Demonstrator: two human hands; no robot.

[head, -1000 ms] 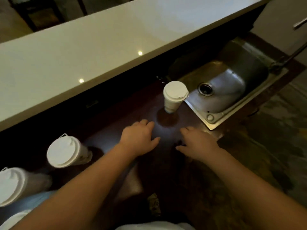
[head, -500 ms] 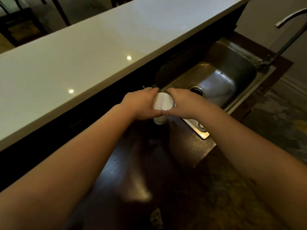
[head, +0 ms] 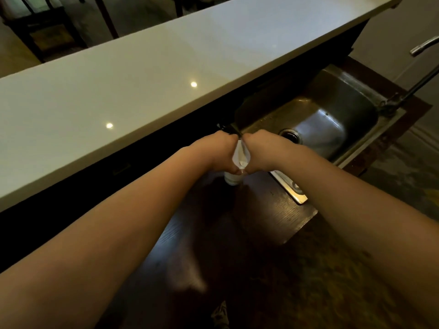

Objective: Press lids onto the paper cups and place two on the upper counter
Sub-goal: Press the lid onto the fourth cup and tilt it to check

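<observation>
Two bare forearms reach up from the bottom corners, at about 7 and 5 o'clock, and meet just above the centre. The left hand (head: pixel 215 154) and the right hand (head: pixel 262 153) close over the top of a white paper cup (head: pixel 233 179) from either side, fingers curled around its white lid (head: pixel 241 156), of which only a narrow strip shows between them. The thumbs meet at the near edge of the lid. The cup stands upright on the dark wooden lower counter (head: pixel 273 217), just beside the near left corner of the steel sink (head: pixel 332 129), which lies toward 2 o'clock. A tap (head: pixel 413 89) rises at the sink's far right. Beyond, from 9 to 1 o'clock, runs the pale upper counter (head: pixel 154 74).
</observation>
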